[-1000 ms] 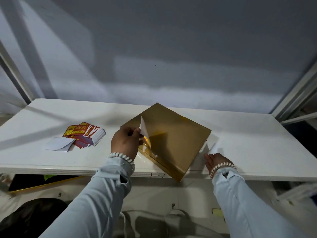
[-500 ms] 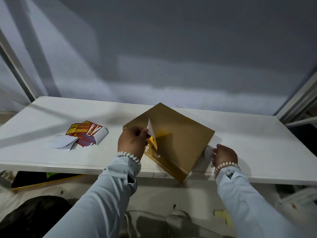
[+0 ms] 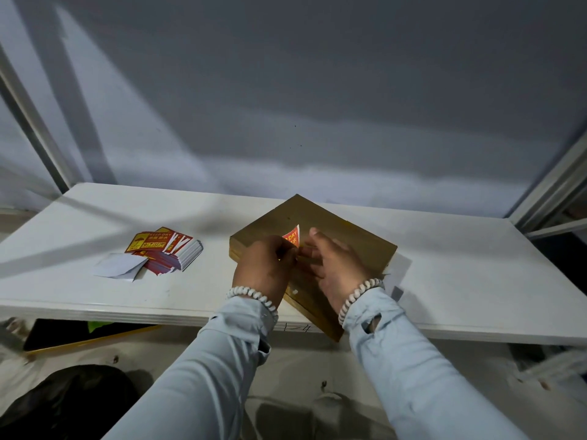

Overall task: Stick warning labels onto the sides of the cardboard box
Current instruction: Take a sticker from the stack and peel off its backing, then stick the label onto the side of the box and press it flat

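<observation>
A flat brown cardboard box (image 3: 349, 246) lies corner-on at the front middle of the white table (image 3: 460, 281), one corner overhanging the near edge. Above the box both hands meet on a red "KEEP DRY" warning label (image 3: 292, 237), which stands upright between them. My left hand (image 3: 265, 269) pinches the label's lower left edge. My right hand (image 3: 336, 265) touches its lower right edge with thumb and fingertips, the other fingers spread. The label's lower part is hidden behind the fingers.
A fanned stack of red and yellow labels (image 3: 165, 252) lies on the table's left half, with a white backing sheet (image 3: 117, 265) beside it. A grey wall rises behind the table. Dark objects sit on the floor below the front edge.
My right hand came off the table beside the box and joined the left hand on the label. The label turned so that its red printed face shows.
</observation>
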